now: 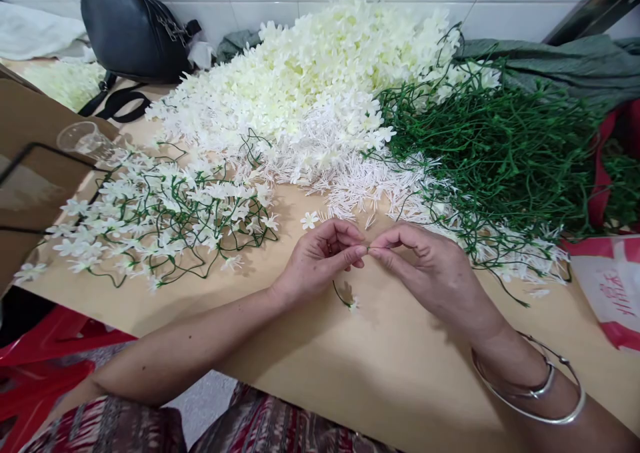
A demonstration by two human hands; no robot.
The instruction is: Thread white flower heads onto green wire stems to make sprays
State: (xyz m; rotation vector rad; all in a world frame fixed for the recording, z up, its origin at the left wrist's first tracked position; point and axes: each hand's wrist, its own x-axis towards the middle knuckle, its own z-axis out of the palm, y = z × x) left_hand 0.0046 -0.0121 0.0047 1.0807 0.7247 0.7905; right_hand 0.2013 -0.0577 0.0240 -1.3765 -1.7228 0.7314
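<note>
My left hand (327, 256) is closed in a pinch on a thin green artificial flower stem (341, 297). The stem's lower end hangs below the fingers and carries a small white piece. Thumb and forefinger of my right hand (425, 266) meet the left fingertips and pinch at the stem's green tip (369, 247). Whether a small white part is also between the right fingers is hidden. A loose white flower (309, 220) lies just beyond my left hand. Past both hands are scattered white stamen pieces (360, 186).
White petals (320, 66) are heaped at the back, with green stems (500, 153) piled to the right. Assembled flower sprigs (175, 213) lie left. Around them are a black bag (135, 29), a clear cup (86, 139), a cardboard box (40, 173) and a pink-white bag (607, 286).
</note>
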